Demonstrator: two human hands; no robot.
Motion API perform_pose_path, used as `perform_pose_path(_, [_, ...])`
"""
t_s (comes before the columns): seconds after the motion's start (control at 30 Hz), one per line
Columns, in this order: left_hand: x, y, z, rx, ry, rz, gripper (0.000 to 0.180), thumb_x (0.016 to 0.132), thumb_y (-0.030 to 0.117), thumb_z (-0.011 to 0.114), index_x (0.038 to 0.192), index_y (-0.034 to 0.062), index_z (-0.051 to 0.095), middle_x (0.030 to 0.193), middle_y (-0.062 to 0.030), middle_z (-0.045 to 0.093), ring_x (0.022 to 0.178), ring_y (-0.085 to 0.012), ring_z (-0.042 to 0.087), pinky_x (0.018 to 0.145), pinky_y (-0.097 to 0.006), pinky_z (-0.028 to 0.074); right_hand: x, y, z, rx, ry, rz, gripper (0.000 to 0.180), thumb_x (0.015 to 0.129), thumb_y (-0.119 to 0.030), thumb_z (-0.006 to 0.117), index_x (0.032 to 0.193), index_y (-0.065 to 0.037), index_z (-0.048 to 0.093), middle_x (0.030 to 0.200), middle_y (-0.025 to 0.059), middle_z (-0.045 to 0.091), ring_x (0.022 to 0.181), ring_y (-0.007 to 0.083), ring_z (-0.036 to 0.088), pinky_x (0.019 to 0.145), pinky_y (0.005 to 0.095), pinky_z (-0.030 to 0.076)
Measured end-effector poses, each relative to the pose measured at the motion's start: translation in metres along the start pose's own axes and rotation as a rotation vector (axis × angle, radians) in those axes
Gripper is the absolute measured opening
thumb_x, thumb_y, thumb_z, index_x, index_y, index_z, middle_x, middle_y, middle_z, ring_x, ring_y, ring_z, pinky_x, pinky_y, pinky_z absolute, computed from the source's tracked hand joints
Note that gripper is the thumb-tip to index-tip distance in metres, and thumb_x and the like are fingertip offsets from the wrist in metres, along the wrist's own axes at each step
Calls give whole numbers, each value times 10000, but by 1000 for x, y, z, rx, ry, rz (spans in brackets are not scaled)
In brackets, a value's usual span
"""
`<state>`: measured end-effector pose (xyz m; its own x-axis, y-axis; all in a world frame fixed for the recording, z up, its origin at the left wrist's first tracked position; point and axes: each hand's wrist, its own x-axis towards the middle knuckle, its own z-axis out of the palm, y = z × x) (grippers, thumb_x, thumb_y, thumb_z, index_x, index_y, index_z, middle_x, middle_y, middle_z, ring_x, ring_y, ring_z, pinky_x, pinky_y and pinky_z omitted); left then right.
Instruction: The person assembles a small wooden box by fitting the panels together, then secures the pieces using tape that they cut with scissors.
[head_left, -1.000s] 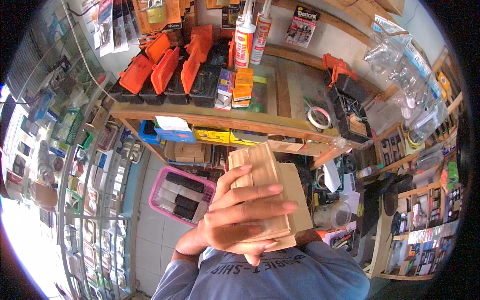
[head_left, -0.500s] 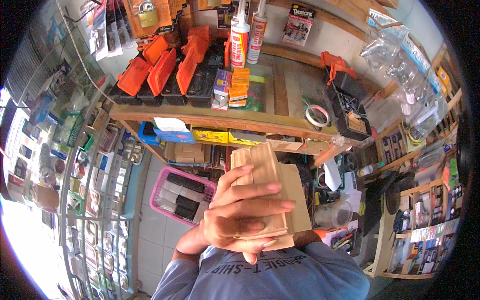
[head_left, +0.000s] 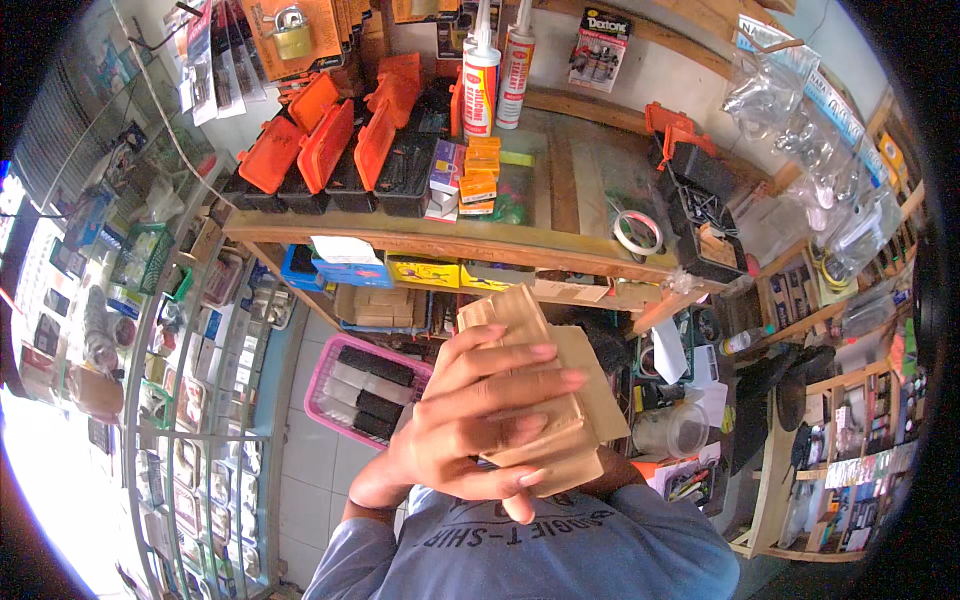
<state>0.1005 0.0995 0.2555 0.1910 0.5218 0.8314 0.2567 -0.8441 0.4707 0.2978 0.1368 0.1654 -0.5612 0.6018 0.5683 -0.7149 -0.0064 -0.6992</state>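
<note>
L hand point(head_left: 450, 420) clamped on brown cardboard stack point(head_left: 565, 440), fingers spread across its upper face. R forearm point(head_left: 622, 474) runs in behind stack; R hand's grip hidden, can't tell. Fingertip at stack's lower edge: can't tell which hand's. Stack is tilted, held off any surface, btwn grey-blue T-shirt point(head_left: 560, 565) and counter's point(head_left: 440, 242) front edge, approx. mid-length.

Pink basket point(head_left: 312, 395) w/ black & pale packs on tiled floor point(head_left: 305, 470), below counter's L front corner. On counter top: black cases point(head_left: 405, 175) w/ orange lids up, toward L end; purple-and-white box point(head_left: 446, 170) just beside them, then small orange boxes point(head_left: 480, 170) stacked; two white cartridges point(head_left: 481, 90) upright behind, nr back edge. Tape roll point(head_left: 637, 232) nr R front corner; black tray point(head_left: 710, 225) at R end.

Glass-fronted shelving point(head_left: 205, 437) far L; wooden rack point(head_left: 770, 470) far R.
</note>
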Motion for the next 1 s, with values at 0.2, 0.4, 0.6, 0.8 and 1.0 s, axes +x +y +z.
perform_pose_path(0.2, [9, -16, -23, -15, -185, -62, 596, 773, 265, 831, 1303, 86, 628, 1437, -242, 540, 1317, -440, 512, 1077, -559, 383, 3, -4, 2, 25, 4, -3, 1110, 839, -897, 314, 1472, 10, 397, 1451, 196, 462, 1290, 308, 494, 1054, 451, 419])
perform_pose_path(0.4, [-1, -30, -6, -86, -241, -293, 633, 752, 133, 876, 1321, 89, 604, 1448, -229, 481, 1278, -426, 542, 1027, -474, 487, 10, -5, -9, 56, 30, -23, 1117, 834, -904, 317, 1472, 8, 395, 1450, 195, 462, 1284, 308, 499, 1048, 451, 425])
perform_pose_path(0.6, [-17, -46, 14, -222, -279, -304, 642, 749, 93, 878, 1325, 102, 594, 1461, -227, 474, 1295, -401, 543, 1022, -448, 486, 8, -10, -9, 65, 46, -44, 1124, 829, -912, 320, 1473, 6, 394, 1449, 195, 462, 1277, 308, 503, 1042, 452, 431])
perform_pose_path(0.8, [-13, -45, 35, -270, -348, -262, 767, 769, 104, 869, 1441, 175, 505, 1539, -244, 396, 1395, -422, 453, 1084, -464, 447, 1, -20, -19, 74, 69, -59, 1130, 824, -919, 324, 1473, 4, 393, 1448, 194, 462, 1270, 307, 507, 1036, 452, 438])
perform_pose_path(1.0, [7, -60, 34, -171, -457, -279, 776, 774, 86, 831, 1470, 98, 487, 1481, -210, 470, 1367, -382, 484, 1120, -420, 425, -2, -27, -49, 198, 204, -49, 1107, 841, -909, 307, 1507, -26, 356, 1467, 190, 443, 1316, 324, 471, 1089, 475, 396])
